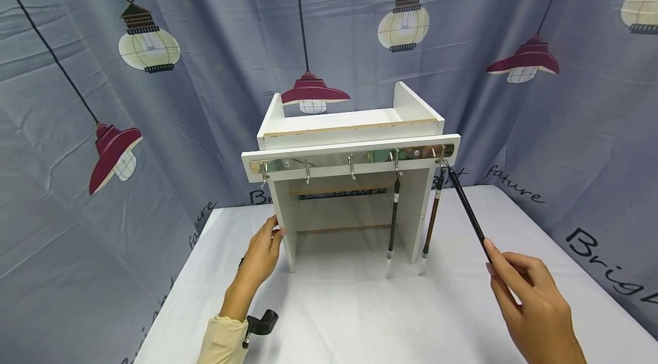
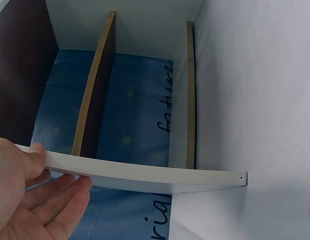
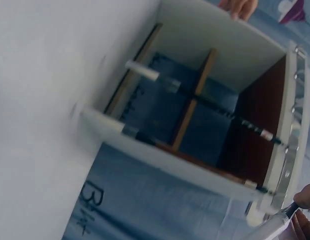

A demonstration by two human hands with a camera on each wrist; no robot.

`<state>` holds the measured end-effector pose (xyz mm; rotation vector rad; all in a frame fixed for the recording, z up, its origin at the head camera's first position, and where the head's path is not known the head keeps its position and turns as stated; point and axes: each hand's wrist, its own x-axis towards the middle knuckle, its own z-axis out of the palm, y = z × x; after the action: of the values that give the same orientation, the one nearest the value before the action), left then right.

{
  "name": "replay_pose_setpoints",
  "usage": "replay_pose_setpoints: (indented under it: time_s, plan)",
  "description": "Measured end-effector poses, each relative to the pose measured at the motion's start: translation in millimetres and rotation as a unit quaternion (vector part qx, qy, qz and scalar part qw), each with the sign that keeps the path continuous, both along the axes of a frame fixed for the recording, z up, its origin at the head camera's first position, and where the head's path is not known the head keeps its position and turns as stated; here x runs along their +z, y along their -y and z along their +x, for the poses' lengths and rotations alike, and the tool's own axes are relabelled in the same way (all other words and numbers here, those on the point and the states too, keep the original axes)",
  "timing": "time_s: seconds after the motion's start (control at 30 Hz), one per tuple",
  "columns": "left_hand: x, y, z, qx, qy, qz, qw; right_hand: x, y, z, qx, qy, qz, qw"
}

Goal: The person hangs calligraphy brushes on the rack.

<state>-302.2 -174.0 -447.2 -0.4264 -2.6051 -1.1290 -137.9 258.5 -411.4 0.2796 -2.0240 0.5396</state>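
- The white table (image 1: 339, 324) carries everything; on it the white shelf (image 1: 352, 135) stands upright near the far edge, between the left and right edges, its uncluttered front towards me so both my hands reach it.
- Across that front runs the hook rail (image 1: 329, 160), high up, which gives long things room to dangle above the tabletop.
- My left hand (image 1: 262, 252) pinches the shelf's left side panel, thumb on one face and fingers on the other — a brace, I judge, against tipping or sliding.
- My right hand (image 1: 534, 301), over the table's right side, holds the black rod (image 1: 468, 207) in a narrow pinch near its lower end, keeping my knuckles away from the hooks.
- That rod slants up to the rail's right end; whether its top is looped on, I cannot tell.
- The dark rod (image 1: 393, 218) and brown rod (image 1: 432, 220) hang below the rail's right half, pale tips down — spaced apart, so they probably won't tangle.
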Motion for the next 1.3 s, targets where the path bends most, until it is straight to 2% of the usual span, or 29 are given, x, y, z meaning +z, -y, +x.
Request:
replay_pose_setpoints:
  time_s: [0.1, 0.3, 0.47, 0.63, 0.73, 0.87, 1.3]
  plan:
    - [-0.1, 0, -0.2, 0.0, -0.002, 0.001, 1.0, 1.7, 9, -1.5, 0.018, -0.012, 0.003, 1.0]
    - [-1.0, 1, -1.6, -0.002, 0.0, 0.004, 1.0, 4.0, 29, -2.5, 0.055, -0.003, 0.009, 0.998]
    - [-0.9, 1, -1.9, 0.0, -0.001, 0.006, 1.0, -1.0, 46, -6.6, 0.082, -0.001, 0.024, 0.996]
    - [-2.0, 1, -2.5, -0.002, -0.006, 0.007, 1.0, -8.0, 60, -15.6, 0.123, -0.032, 0.026, 0.992]
    - [-2.4, 0, -2.5, -0.003, -0.008, 0.009, 0.9999, -9.7, 67, -17.8, 0.137, -0.022, 0.023, 0.99]
    - [-2.2, 0, -2.3, -0.003, -0.011, 0.01, 0.9999, -9.4, 73, -16.9, 0.143, 0.021, 0.022, 0.989]
    - [-3.5, 1, -2.3, -0.002, -0.014, 0.008, 0.9999, -6.9, 83, -26.0, 0.165, 0.051, 0.033, 0.984]
